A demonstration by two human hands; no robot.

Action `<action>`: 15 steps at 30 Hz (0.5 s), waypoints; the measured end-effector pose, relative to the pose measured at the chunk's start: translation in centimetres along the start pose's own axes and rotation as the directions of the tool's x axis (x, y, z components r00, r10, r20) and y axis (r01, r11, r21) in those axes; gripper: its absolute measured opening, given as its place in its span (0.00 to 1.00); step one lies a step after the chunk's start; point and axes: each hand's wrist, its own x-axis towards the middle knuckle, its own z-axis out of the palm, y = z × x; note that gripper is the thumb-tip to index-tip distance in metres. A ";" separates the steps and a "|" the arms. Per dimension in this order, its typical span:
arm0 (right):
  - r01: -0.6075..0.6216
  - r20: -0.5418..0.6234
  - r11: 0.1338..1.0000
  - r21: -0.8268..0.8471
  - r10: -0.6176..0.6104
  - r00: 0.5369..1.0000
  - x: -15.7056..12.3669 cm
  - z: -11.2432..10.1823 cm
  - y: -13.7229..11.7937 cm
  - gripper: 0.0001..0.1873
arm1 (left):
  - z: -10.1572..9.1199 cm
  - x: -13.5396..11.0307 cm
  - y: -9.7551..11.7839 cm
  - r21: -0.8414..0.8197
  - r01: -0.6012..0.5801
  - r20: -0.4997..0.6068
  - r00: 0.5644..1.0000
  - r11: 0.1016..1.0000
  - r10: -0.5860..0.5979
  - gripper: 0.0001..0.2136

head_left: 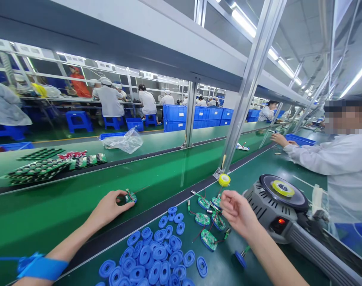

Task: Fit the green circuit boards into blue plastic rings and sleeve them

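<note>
Two bare hands are showing, one left hand and one right hand. One circuit board is sitting in the left fingers, and five loose boards are lying near the right hand. More than twenty blue oval rings are lying in a heap; their overlapping is hiding the exact number. One yellow tape roll, one grey machine, one blue wristband and one clear plastic bag are also showing.

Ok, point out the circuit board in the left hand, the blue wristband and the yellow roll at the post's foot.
Circuit board (131, 196): head view, its green face.
Blue wristband (45, 269): head view, its strap.
Yellow roll (224, 183): head view, its yellow side.
</note>
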 end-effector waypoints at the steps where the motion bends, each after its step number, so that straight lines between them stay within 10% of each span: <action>1: -0.028 0.012 0.999 -0.020 0.028 1.000 -0.4 0.8 0.3 0.12 | 0.0 -0.4 1.4 -0.043 0.005 0.002 1.000 0.999 -0.005 0.21; 9: 0.116 0.047 0.872 -0.475 -0.107 0.993 -4.6 7.6 1.8 0.09 | 1.2 -8.6 13.8 -0.290 -0.291 0.086 0.941 0.912 0.327 0.20; 15: 0.187 0.036 0.567 -0.803 -0.267 0.963 -5.8 8.4 3.0 0.10 | 3.5 -11.5 15.5 -0.213 -0.545 -0.079 0.837 0.811 0.541 0.24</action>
